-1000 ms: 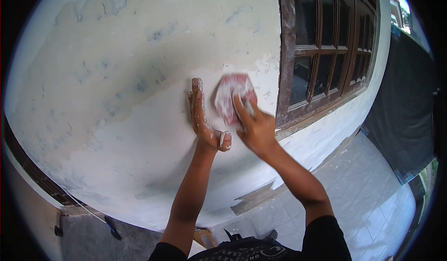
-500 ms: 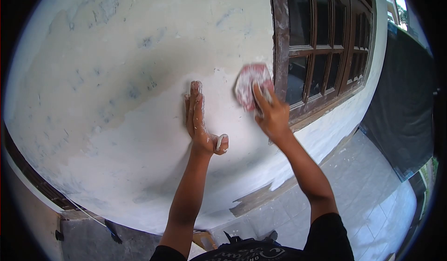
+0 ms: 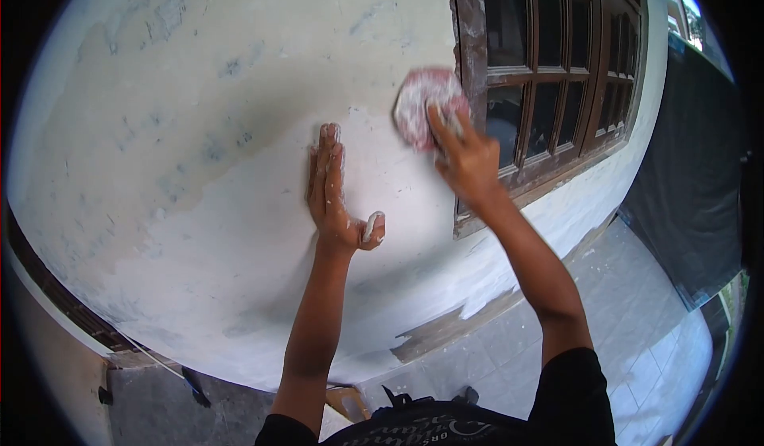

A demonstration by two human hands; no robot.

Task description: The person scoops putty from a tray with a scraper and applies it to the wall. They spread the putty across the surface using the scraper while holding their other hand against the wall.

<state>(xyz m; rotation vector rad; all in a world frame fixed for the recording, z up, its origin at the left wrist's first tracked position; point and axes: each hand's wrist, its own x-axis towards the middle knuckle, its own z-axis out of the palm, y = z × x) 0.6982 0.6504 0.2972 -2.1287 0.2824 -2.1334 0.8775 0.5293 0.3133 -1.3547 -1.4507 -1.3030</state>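
Observation:
My right hand (image 3: 469, 155) grips a flat, rounded reddish putty spreader (image 3: 430, 108) smeared with white paste. It is held up against the wall (image 3: 263, 247), right beside the window frame. Paste dots my left hand (image 3: 333, 191), which is open at the wall, fingers stretched upward and thumb out to the side with a dab of white on it. Around both hands a smooth white coat covers the lower wall, while the upper part is cream with bluish scuffs.
A brown wooden window (image 3: 549, 72) with dark panes borders the work on the right. Grey floor tiles (image 3: 509, 350) run below the wall. Farther right hangs a dark sheet (image 3: 684, 159). A thin pale rod (image 3: 151, 356) leans at lower left.
My right hand has moved upward along the window's edge with the spreader. My left hand keeps its open pose, a little higher and further left in view; the view itself has shifted slightly.

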